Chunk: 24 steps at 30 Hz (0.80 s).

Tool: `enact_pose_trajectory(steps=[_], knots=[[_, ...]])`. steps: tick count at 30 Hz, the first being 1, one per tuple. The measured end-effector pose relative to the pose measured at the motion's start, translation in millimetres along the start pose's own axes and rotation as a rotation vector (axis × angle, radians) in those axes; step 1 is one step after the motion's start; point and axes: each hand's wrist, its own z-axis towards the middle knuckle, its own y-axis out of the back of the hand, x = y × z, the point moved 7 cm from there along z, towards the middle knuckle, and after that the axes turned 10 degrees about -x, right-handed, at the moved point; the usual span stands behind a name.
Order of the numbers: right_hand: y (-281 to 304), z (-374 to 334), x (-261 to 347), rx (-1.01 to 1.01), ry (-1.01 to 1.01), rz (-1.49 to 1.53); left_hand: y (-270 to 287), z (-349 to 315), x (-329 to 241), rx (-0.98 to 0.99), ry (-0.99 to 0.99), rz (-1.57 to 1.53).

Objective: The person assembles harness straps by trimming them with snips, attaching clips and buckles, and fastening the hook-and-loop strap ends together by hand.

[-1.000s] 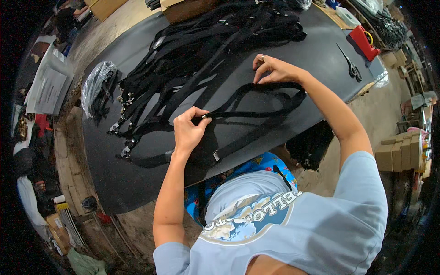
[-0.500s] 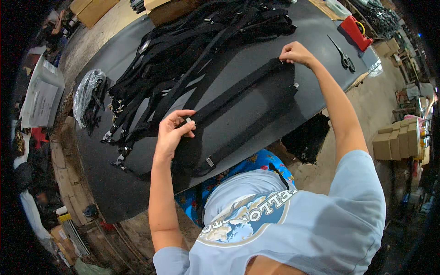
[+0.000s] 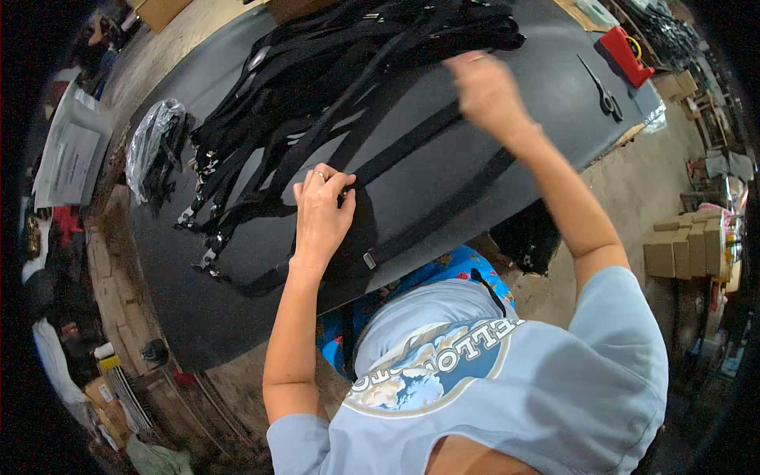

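"Where's the black strap (image 3: 406, 146)?"
"Middle of the frame. The left hand (image 3: 323, 207) pinches it. The right hand (image 3: 489, 95) is blurry, so I can't tell its grip."
"What's near?"
"A big strap pile (image 3: 348, 71) up top. Scissors (image 3: 605, 96), upper right."
"Under them?"
"A dark table (image 3: 198, 324). Brown boxes (image 3: 681, 257) sit far right."
"What changed?"
"The right hand was clearer and nearer the scissors before."

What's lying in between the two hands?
In the head view, a black strap runs slantwise over the dark table between the left hand and the blurred right hand.
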Motion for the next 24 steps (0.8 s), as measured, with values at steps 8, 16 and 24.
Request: enact_pose_trajectory(steps=[8, 16, 24], knots=[[-43.4, -81.1, 140.5, 0.410, 0.130, 0.386, -4.3, -4.5, 7.0, 0.079, 0.037, 0.008], [-29.9, -99.8, -33.7, 0.655, -0.118, -0.150, 2.1, -5.6, 5.7, 0.043, 0.068, -0.045], [-34.9, -102.5, -51.1, 0.735, -0.249, 0.084, -1.9, -6.0, 15.6, 0.103, 0.117, -0.089]])
